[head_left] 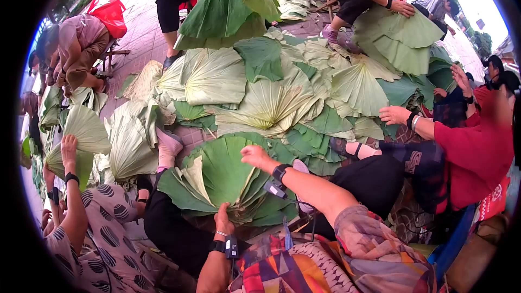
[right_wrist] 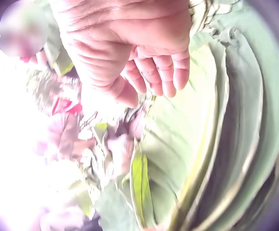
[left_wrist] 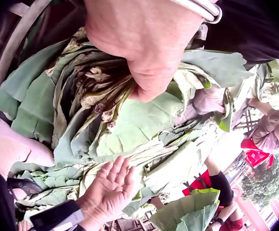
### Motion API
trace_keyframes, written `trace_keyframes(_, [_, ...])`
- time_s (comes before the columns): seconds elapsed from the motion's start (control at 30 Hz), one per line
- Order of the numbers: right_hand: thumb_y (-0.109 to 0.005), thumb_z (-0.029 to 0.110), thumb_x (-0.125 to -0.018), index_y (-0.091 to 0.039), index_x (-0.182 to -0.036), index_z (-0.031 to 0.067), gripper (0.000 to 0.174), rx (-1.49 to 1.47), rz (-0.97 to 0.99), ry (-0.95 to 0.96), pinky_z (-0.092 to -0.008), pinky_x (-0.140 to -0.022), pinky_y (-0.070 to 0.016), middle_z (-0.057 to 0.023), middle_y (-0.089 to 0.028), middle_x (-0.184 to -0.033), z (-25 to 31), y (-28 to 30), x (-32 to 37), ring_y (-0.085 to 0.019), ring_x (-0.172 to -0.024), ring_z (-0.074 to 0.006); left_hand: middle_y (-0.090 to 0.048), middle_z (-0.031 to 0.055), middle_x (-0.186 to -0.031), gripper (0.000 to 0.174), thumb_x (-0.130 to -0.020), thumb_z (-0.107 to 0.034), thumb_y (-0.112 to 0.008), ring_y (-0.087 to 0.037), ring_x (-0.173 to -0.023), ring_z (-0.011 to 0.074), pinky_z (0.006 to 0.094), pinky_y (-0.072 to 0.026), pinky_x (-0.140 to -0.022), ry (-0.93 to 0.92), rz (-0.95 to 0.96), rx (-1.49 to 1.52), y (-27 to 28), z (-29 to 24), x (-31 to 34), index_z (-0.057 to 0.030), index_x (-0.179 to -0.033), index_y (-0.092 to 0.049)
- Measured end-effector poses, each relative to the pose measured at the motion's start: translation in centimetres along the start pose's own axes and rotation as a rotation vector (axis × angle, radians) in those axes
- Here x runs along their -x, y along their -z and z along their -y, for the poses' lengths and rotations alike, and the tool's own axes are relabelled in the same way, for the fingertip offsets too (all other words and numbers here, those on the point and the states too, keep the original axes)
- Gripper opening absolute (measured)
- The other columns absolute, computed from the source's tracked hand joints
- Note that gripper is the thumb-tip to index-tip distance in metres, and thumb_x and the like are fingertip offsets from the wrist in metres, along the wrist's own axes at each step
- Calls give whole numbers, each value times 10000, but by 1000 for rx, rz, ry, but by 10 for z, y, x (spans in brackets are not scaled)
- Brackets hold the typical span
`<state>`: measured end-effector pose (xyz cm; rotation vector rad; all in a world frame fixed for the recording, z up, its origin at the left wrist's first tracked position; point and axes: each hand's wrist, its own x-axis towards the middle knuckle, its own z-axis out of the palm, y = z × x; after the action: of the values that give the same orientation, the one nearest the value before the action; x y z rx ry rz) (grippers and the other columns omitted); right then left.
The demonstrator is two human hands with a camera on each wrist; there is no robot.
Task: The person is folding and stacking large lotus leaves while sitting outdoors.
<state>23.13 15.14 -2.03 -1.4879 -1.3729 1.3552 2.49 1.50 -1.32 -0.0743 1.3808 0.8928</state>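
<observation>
A stack of folded green lotus leaves lies in front of the person's lap. At its near edge the left hand grips the bunched leaf ends, with the thumb on top. The left wrist view shows the brown, cut stem ends gathered beside that thumb. Over the far right part of the stack, the right hand hangs with nothing in it. Its palm and loosely bent fingers show in the right wrist view, with layered leaf edges beside them.
A wide heap of pale lotus leaves covers the ground beyond the stack. People sit around it; one at the back holds a large leaf bundle, another at right back holds leaves. A person in red sits close on the right.
</observation>
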Motion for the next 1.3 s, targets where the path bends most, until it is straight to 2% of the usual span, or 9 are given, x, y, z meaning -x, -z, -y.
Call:
trace_keyframes(0.17, [-608,94,-641,-499,-1054,65,428,-552,-495,-428,-317,-542,-423,-37,-548,-823,-27,65,-41,-517,-701,-167,-553,121,-770,187,-676,-127,-579,-577,-646,264,419,-502,-598,-7,-55,13,-12,-6,17,1,-787,-501])
trace_keyframes(0.5, [-589,135,-711,-471,-896,86,224,-873,-492,-465,-341,-580,-420,-56,-500,-842,-52,102,-74,-506,-766,-186,-561,110,-820,218,-648,-131,-603,-563,-727,269,426,-477,-684,27,-94,32,-1,1,1,-19,-811,-512])
trace_keyframes(0.67, [-630,84,-675,-514,-666,83,117,-902,-623,-285,-202,-365,-325,9,-460,-532,-36,107,-85,-451,-437,-99,-554,107,-832,248,-653,-129,-601,-558,-736,259,413,-469,-693,3,-105,-4,-7,-4,11,-11,-852,-509])
trace_keyframes(0.8, [-587,57,-680,-525,-673,76,65,-653,-771,-105,-206,-389,-321,4,-471,-548,23,118,-89,-422,-445,-78,-561,120,-789,229,-681,-145,-574,-573,-657,247,394,-491,-594,-63,-67,64,-10,-5,14,30,-816,-512])
trace_keyframes(0.9, [-563,68,-685,-549,-752,63,69,-503,-758,86,-213,-457,-386,21,-496,-590,73,131,-84,-462,-515,-72,-546,115,-946,310,-696,-184,-557,-538,-849,271,434,-442,-769,21,-58,90,-11,-8,17,-11,-947,-498])
trace_keyframes(0.97, [-536,76,-690,-533,-736,10,80,28,-840,475,-233,-476,-387,-36,-516,-589,101,130,-77,-457,-502,-104,-533,130,-1018,343,-717,-228,-527,-525,-906,287,454,-427,-799,67,9,132,-5,-5,8,-14,-984,-495])
trace_keyframes(1.13, [-510,110,-717,-526,-773,7,118,232,-364,537,-291,-547,-438,-119,-543,-642,158,56,-13,-536,-559,-186,-530,146,-1036,368,-722,-246,-535,-535,-909,304,489,-431,-795,63,63,115,1,-3,2,-18,-1007,-486])
trace_keyframes(1.23, [-484,119,-691,-492,-739,41,92,511,-67,734,-382,-592,-433,-140,-522,-696,114,-13,11,-520,-653,-307,-531,145,-1035,364,-732,-254,-540,-537,-911,304,483,-440,-788,47,124,137,2,-6,8,-22,-1007,-486])
trace_keyframes(1.3, [-471,147,-677,-500,-732,42,123,632,221,556,-407,-578,-435,-157,-534,-690,79,-52,39,-532,-658,-334,-541,154,-987,392,-738,-268,-557,-562,-835,297,483,-474,-713,40,164,141,2,-6,10,-6,-1017,-475])
